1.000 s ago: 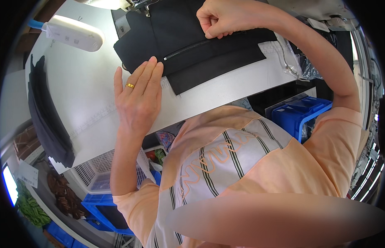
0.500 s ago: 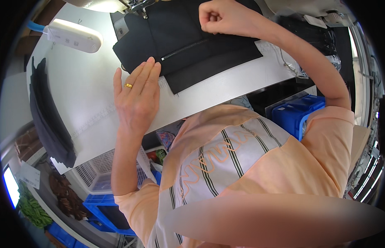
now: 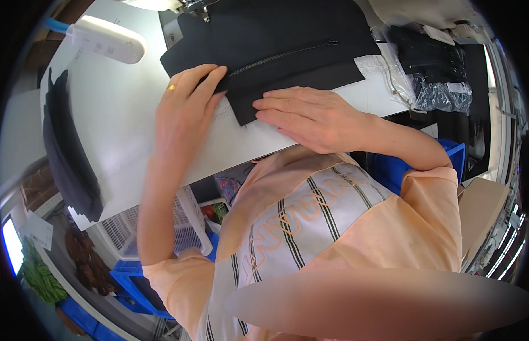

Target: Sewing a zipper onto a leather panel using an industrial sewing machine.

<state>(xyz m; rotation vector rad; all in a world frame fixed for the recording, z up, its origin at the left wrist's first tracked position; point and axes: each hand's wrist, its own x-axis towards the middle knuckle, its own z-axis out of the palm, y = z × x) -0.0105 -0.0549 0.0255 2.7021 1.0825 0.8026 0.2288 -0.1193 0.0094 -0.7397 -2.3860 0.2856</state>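
Note:
A black cloth piece (image 3: 270, 28) with a zipper (image 3: 281, 55) across it lies on the white sewing table (image 3: 128, 131). At the zipper's left end, my left hand (image 3: 188, 102), with a gold ring, touches the cloth's left edge. Its fingers are bent and its thumb stands apart from them. My right hand (image 3: 315, 116) rests over the cloth's near edge, fingers stretched out and pressed flat. Above the cloth, at the top, the sewing machine's presser foot (image 3: 205, 14) shows in part.
A white lamp-like device (image 3: 108, 40) hangs at the upper left. Dark folded cloth (image 3: 71, 153) lies along the table's left edge. Plastic-wrapped black goods (image 3: 440, 68) lie on the right. Below are a white basket (image 3: 128, 230) and blue crates (image 3: 131, 278).
My right hand has come down from the far part of the cloth to its near edge and opened from a curl. My left hand's fingers have bent. The cloth has shifted slightly right.

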